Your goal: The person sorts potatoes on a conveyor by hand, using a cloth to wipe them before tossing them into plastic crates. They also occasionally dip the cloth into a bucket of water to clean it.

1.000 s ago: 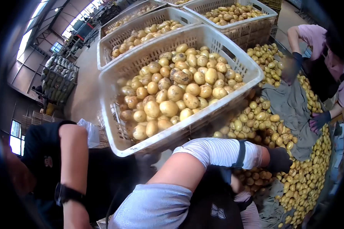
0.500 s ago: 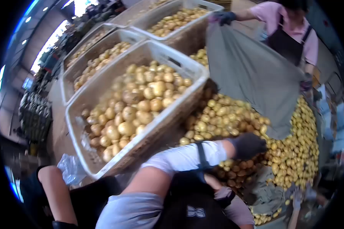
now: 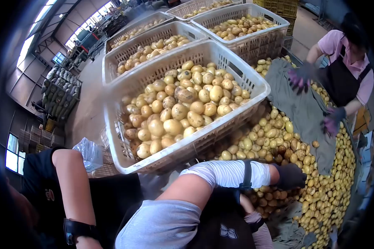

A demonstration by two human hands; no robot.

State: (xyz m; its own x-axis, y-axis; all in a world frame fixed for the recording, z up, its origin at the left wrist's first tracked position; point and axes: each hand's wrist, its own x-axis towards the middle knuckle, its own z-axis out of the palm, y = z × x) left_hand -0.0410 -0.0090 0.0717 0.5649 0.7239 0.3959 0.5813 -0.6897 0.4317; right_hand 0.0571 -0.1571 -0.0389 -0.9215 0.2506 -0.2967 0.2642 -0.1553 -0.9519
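Observation:
My left hand (image 3: 291, 176), in a dark glove, is over a heap of round yellow produce (image 3: 320, 195), with several brownish pieces beside it. The curled fingers look closed, but whatever is in them is hidden. A white sleeve cover (image 3: 224, 173) with a dark strap wraps that forearm. My right forearm (image 3: 257, 222) shows partly beside my black apron; its hand is out of sight. Across the heap, a grey cloth (image 3: 297, 93) lies crumpled, with a co-worker's gloved hands (image 3: 301, 76) spread over it.
A white crate (image 3: 126, 166) of yellow-brown produce stands close on the left. Several similar crates (image 3: 241, 36) are behind it. A person with a black wristband (image 3: 79, 228) is at lower left, near a clear plastic bag (image 3: 89, 153). Stacked sacks (image 3: 62, 87) stand farther off.
The co-worker's raised cloth has come down onto the heap, and their hands are now spread over it. My view has shifted, while my left hand stays low over the produce.

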